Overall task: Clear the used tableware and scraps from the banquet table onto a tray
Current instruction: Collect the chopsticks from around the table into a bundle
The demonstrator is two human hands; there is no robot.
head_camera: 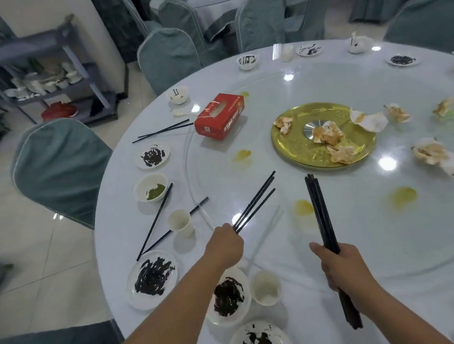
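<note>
My right hand [342, 266] grips a thick bundle of black chopsticks [319, 212] held upright over the near side of the round white table [367, 241]. My left hand [225, 245] holds a few black chopsticks [254, 202] that point up and to the right. Loose black chopsticks [155, 221] lie by a paper cup [180, 223] at the left, and another pair [162, 130] lies near a red tissue box [220, 116]. Sauce-smeared white plates [153, 277] and small bowls [150, 188] ring the table edge. Crumpled used napkins [328, 133] lie on a gold plate [296, 147] in the middle.
More crumpled napkins [440, 156] and yellow stains [402, 197] are on the glass turntable at the right. Chairs in teal covers [60, 167] stand round the table. A grey trolley [50, 78] with white crockery stands at the back left by a pillar.
</note>
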